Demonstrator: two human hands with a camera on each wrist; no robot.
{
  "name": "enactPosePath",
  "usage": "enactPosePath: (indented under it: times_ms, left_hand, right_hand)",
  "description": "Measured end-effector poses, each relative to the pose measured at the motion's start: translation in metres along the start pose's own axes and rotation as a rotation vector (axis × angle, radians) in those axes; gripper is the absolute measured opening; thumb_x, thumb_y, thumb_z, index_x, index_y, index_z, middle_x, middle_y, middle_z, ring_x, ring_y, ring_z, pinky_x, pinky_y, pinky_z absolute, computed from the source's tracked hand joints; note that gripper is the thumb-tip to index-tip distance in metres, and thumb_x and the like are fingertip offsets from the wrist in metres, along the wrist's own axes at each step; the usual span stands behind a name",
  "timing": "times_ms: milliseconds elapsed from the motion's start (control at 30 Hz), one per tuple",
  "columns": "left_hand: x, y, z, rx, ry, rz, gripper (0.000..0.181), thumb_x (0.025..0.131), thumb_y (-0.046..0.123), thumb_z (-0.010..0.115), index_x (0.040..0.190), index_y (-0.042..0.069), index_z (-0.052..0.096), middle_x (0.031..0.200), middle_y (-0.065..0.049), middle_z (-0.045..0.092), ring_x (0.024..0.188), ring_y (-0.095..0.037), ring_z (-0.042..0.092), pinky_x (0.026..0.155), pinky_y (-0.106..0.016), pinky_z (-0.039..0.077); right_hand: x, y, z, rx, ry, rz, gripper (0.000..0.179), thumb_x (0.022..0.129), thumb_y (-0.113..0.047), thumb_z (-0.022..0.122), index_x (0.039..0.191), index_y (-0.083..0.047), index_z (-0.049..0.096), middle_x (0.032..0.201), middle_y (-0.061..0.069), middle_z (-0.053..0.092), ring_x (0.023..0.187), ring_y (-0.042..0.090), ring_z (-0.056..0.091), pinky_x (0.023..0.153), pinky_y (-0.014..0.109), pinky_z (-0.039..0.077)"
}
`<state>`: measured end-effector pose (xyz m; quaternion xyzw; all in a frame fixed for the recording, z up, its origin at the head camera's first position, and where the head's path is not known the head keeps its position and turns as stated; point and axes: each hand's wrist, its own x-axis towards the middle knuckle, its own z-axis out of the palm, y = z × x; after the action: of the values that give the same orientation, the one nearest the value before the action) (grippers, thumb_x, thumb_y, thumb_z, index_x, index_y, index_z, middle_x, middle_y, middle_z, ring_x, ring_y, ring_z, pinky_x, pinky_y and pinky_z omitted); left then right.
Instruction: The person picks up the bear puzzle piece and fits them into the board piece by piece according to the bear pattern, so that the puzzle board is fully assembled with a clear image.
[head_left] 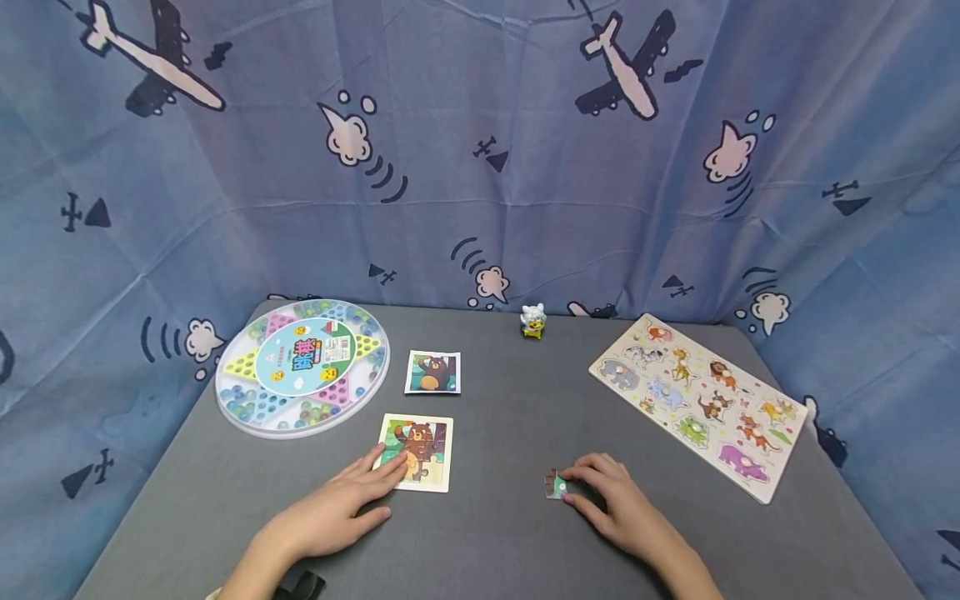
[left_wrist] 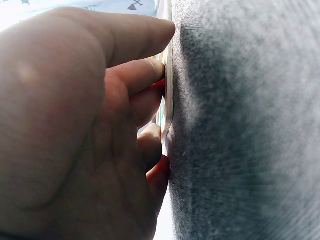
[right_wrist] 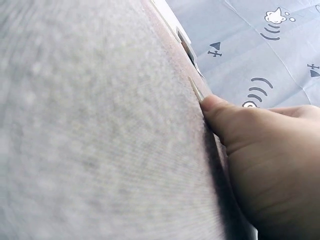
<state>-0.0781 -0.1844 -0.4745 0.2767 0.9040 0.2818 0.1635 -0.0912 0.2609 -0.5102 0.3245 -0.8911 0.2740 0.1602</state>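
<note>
In the head view, the fingers of my left hand rest on the lower left of a bear jigsaw puzzle in a pale frame. Its thumb lies on the table beside the frame. The left wrist view shows the frame's thin edge under the fingertips. To the right, my right hand pinches a small puzzle piece, green and brown, between thumb and fingers at the table surface. The right wrist view catches this piece edge-on at the thumb tip. A bear picture card lies just behind the puzzle.
A round Chinese checkers board with marbles lies at the left. An animal peg puzzle board lies at an angle on the right. Near the back edge stands a small white and yellow figurine. A printed blue curtain hangs behind the grey table.
</note>
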Motion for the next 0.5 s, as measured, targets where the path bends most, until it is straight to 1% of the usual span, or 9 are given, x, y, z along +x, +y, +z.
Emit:
enactPosePath:
  times_ms: [133, 233, 400, 500]
  left_hand:
    - [-0.0004, -0.0004, 0.0005, 0.002, 0.002, 0.000, 0.059, 0.109, 0.037, 0.060, 0.163, 0.017, 0.045, 0.174, 0.004, 0.032, 0.162, -0.041, 0.018, 0.123, -0.069, 0.027]
    - [0.0001, -0.0008, 0.0003, 0.004, 0.005, 0.003, 0.060, 0.109, 0.036, 0.060, 0.163, 0.016, 0.044, 0.174, 0.004, 0.031, 0.162, -0.041, 0.018, 0.124, -0.069, 0.026]
    - [0.0012, -0.0020, 0.0005, 0.003, 0.003, 0.003, 0.060, 0.109, 0.037, 0.060, 0.164, 0.017, 0.044, 0.174, 0.004, 0.031, 0.162, -0.040, 0.017, 0.124, -0.069, 0.026]
    - [0.0012, -0.0018, 0.0008, -0.002, 0.000, 0.003, 0.060, 0.109, 0.037, 0.060, 0.164, 0.017, 0.043, 0.174, 0.004, 0.030, 0.162, -0.040, 0.017, 0.124, -0.069, 0.026]
  right_hand:
    - [0.0003, -0.0011, 0.0010, 0.006, 0.004, -0.002, 0.037, 0.083, -0.005, 0.089, 0.114, -0.020, 0.077, 0.111, -0.010, 0.067, 0.100, 0.007, 0.060, 0.081, 0.035, 0.047]
    - [0.0011, -0.0017, 0.0017, 0.017, 0.006, 0.016, 0.036, 0.085, -0.004, 0.087, 0.115, -0.020, 0.076, 0.112, -0.010, 0.067, 0.100, 0.007, 0.060, 0.081, 0.034, 0.047]
    - [0.0044, -0.0033, 0.0003, 0.055, -0.005, 0.100, 0.031, 0.091, -0.006, 0.084, 0.116, -0.022, 0.075, 0.112, -0.014, 0.067, 0.101, 0.006, 0.062, 0.083, 0.036, 0.053]
    - [0.0072, -0.0041, -0.0014, 0.098, -0.012, 0.147, 0.026, 0.093, -0.007, 0.081, 0.116, -0.020, 0.075, 0.111, -0.013, 0.067, 0.100, 0.006, 0.064, 0.084, 0.035, 0.057]
